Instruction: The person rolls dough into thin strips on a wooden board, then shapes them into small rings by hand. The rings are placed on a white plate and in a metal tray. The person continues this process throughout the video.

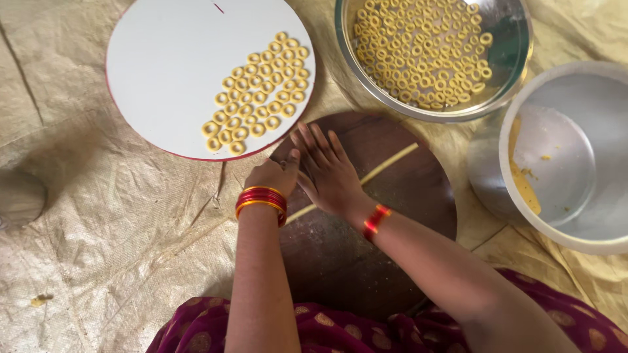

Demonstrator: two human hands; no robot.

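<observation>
A thin yellow dough rope (387,164) lies diagonally across a round dark wooden board (405,209). My right hand (327,171) rests flat on the rope with its fingers spread, palm down. My left hand (275,175) sits beside it at the board's left edge, fingers curled, and whether it pinches the rope's end is hidden. Both wrists wear red and gold bangles. Several small dough rings (258,95) lie in rows on a round white plate (163,65) beyond the left hand.
A steel pan (513,59) at the top holds many dough rings. A large metal pot (562,163) with dough smears stands at the right. Beige woven sacking (111,229) covers the floor. My maroon patterned garment (340,330) fills the bottom edge.
</observation>
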